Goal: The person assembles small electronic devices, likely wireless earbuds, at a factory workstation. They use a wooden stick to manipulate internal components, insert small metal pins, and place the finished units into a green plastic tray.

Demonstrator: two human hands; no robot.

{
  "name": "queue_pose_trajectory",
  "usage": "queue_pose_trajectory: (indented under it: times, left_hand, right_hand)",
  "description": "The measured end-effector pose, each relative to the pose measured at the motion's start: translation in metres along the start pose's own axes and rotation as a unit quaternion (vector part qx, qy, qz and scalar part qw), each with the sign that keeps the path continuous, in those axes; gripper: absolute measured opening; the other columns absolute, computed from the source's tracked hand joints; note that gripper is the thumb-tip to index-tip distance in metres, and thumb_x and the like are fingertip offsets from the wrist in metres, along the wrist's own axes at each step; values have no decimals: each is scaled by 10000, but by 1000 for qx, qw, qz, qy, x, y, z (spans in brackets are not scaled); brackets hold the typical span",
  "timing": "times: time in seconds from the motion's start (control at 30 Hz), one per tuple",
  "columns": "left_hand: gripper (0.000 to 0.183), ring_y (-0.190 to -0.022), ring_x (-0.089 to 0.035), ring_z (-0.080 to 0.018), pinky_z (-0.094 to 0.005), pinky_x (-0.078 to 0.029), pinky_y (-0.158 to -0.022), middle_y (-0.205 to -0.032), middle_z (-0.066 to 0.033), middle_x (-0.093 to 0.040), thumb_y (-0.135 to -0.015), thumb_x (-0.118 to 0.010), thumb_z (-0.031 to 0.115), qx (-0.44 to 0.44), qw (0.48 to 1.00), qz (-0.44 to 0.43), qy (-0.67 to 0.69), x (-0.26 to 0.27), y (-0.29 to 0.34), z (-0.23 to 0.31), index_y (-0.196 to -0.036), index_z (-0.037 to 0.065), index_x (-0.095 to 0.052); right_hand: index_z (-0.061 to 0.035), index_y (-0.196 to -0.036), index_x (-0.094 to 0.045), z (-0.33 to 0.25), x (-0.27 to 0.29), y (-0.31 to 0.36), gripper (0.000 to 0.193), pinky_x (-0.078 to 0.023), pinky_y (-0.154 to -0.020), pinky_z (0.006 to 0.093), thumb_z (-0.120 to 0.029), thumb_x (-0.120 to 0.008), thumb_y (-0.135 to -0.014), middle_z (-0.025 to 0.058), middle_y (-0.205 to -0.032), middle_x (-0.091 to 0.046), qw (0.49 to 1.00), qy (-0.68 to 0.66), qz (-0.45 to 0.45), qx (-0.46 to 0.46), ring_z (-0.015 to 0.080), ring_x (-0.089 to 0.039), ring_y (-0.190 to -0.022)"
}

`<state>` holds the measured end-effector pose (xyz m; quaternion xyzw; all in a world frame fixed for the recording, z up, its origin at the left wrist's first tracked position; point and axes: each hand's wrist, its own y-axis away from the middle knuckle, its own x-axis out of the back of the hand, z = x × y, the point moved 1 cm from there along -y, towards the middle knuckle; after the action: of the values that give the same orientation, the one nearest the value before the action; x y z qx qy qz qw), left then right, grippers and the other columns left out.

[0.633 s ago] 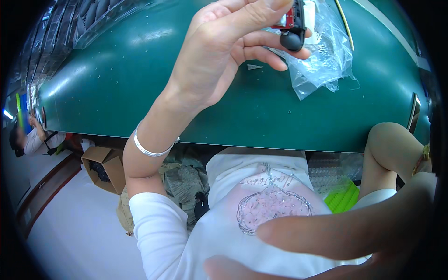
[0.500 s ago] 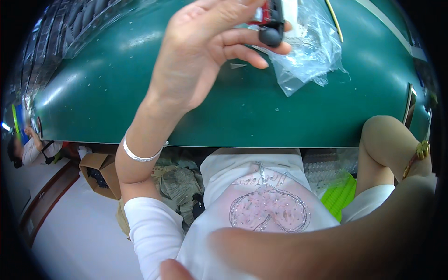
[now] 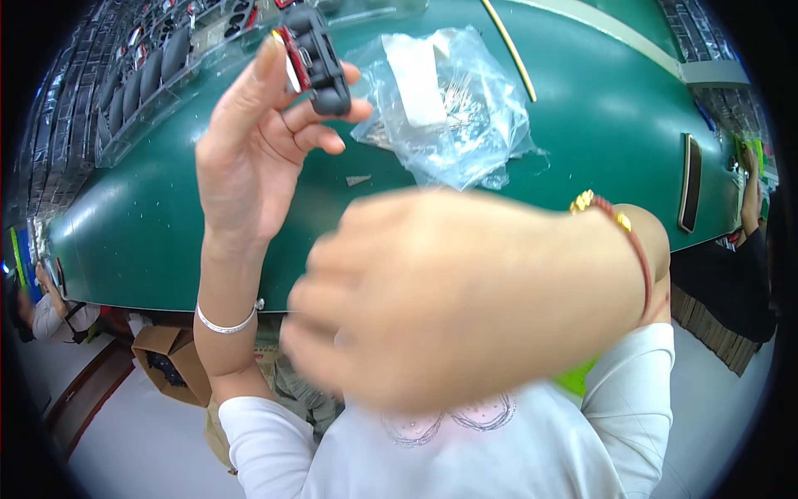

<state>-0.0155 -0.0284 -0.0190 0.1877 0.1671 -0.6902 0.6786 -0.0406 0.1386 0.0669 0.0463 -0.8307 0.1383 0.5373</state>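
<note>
A black and red part [image 3: 320,58] is held in the left hand [image 3: 249,158] above the green table [image 3: 603,158].
The part is gripped between thumb and fingers at the far left. The right hand [image 3: 391,299] is seen blurred, nearer and in the middle, its fingers bent; whether anything is held in it cannot be told. A clear plastic bag [image 3: 495,108] is placed on the table, to the right of the part.

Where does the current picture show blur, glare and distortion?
Head view: the right hand is blurred, the left hand and its black plastic part crisper; head view: whitish glare on the green tabletop at left; head view: fisheye curves its near edge.
</note>
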Motion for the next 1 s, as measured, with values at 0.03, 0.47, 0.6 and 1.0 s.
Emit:
queue_pose_trajectory:
  times: [0.03,0.47,0.6,1.0]
  left_hand:
    - [517,-860,-669,-246,-250,-563,-599,-1058,-197,-615,-1006,-396,337,11,1000,-2,-4,-1,-1,-2,-1301,-88,-397]
    - [338,-797,-703,-238,-242,-566,-599,-962,-201,-662,-953,-557,290,-12,999,7,-41,-1,-28,5,-1074,-25,-529]
    - [388,-788,-691,-228,-244,-549,-584,-951,-177,-636,-968,-518,309,-2,993,35,-112,4,-12,-3,-1157,-27,-470]
    - [412,-763,-692,-238,-247,-549,-570,-943,-194,-631,-955,-538,331,17,994,38,-96,9,-8,-3,-1166,-16,-467]
  right_hand:
    - [-49,-833,-636,9,-1,11,158,-487,-628,303,-128,-671,-701,53,-731,-594,999,9,18,-33,204,-609,-709]
    - [-9,-922,-663,100,-35,126,117,-489,-662,352,-72,-630,-830,110,-805,-647,852,74,321,-406,289,-602,-723]
    - [-28,-923,-660,107,-41,120,121,-471,-721,357,-50,-657,-805,90,-822,-596,852,93,321,-403,268,-567,-799]
    - [-36,-939,-645,101,-35,121,178,-469,-750,348,-11,-672,-764,72,-924,-565,861,161,271,-400,248,-546,-846]
